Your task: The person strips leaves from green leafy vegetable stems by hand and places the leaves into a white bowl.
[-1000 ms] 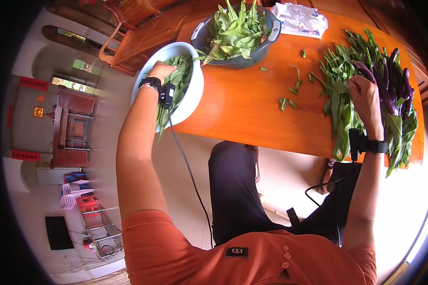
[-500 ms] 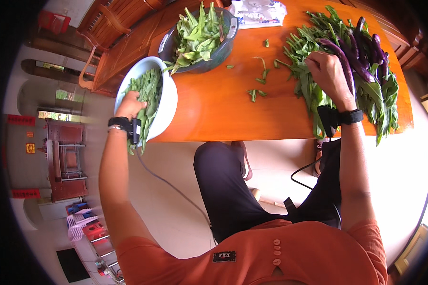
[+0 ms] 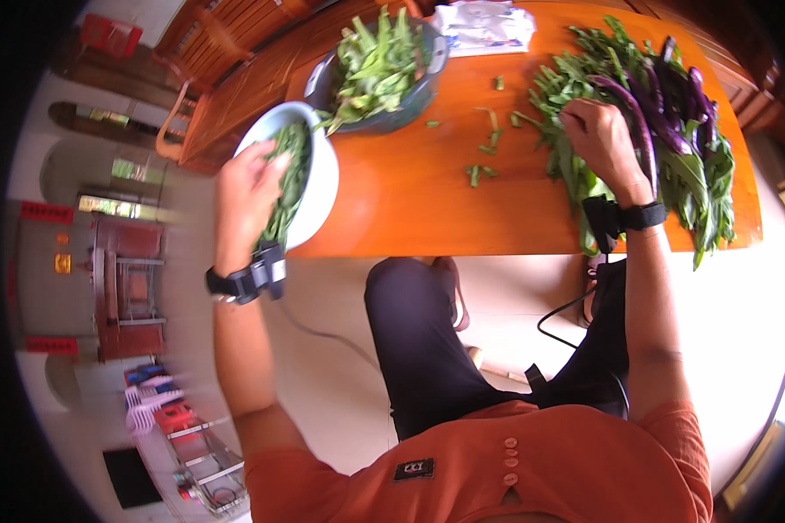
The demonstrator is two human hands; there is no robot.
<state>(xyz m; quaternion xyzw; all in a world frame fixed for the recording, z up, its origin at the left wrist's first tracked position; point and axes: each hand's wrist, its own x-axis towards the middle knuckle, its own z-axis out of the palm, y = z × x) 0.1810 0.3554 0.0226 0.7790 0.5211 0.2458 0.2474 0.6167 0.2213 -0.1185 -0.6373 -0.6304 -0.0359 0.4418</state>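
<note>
My left hand (image 3: 251, 192) is raised at the near left rim of a pale blue-white basin (image 3: 321, 187), its fingers apart, slightly blurred and holding nothing I can see. Green leaves (image 3: 295, 170) fill the inside of that basin. Over at the right, my right hand (image 3: 600, 144) is closed, fingers curled under, against a pile of leafy greens (image 3: 567, 179). Whatever its fingers grip is hidden. Close beside it lies a long purple eggplant (image 3: 638, 122), with several more eggplants on top of the greens.
Behind the basin, a dark bowl (image 3: 410, 112) holds lighter leafy stalks (image 3: 375, 70). A white plastic packet (image 3: 484, 28) lies at the table's far edge. Small green scraps (image 3: 480, 173) are scattered on the wooden table (image 3: 410, 200). A wooden bench (image 3: 218, 113) stands at far left.
My left hand has come up out of the leaves in the basin and opened, moving toward me and slightly right. My right hand stays closed at the greens. The view has shifted slightly.
</note>
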